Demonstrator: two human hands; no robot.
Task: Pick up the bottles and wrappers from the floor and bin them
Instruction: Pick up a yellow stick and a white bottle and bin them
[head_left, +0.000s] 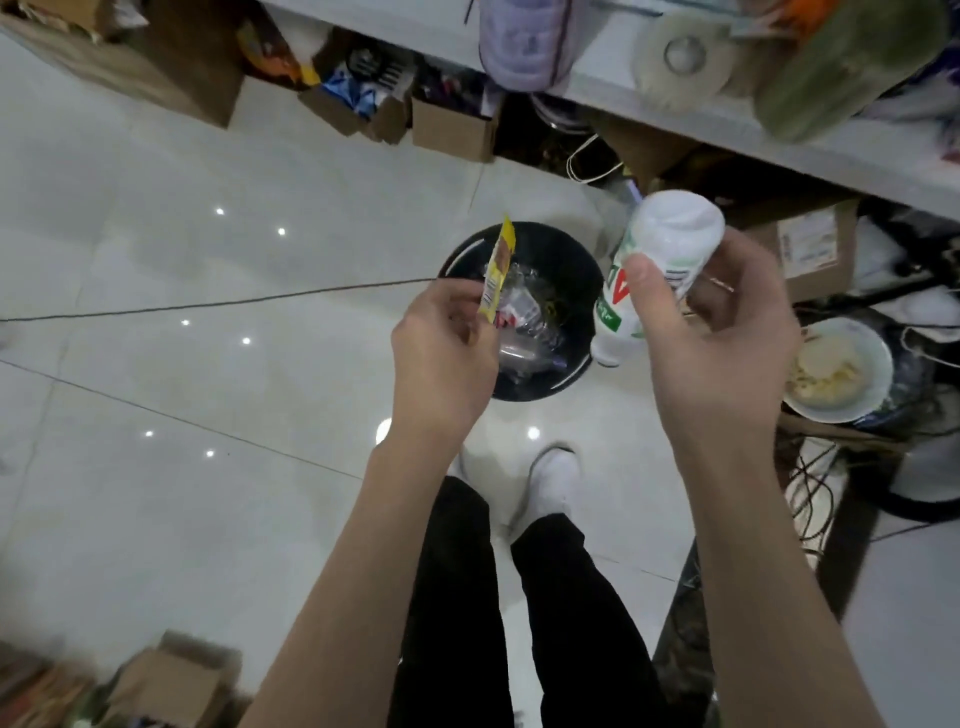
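A round black bin (576, 260) stands on the white tiled floor straight ahead of my feet, with clear plastic bottles and wrappers (524, 322) inside. My left hand (441, 353) pinches a yellow wrapper (500, 270) by its lower end and holds it upright over the bin's left side. My right hand (717, 332) grips a white plastic bottle (654, 260) with a green and red label, tilted neck-down over the bin's right rim.
Open cardboard boxes (452, 124) line the far side under a white shelf (727, 124) crowded with items. A white bowl of food (836, 374) and tangled cables lie at the right. A thin dark cable (208, 304) crosses the floor leftward. Another box (171, 686) sits near left.
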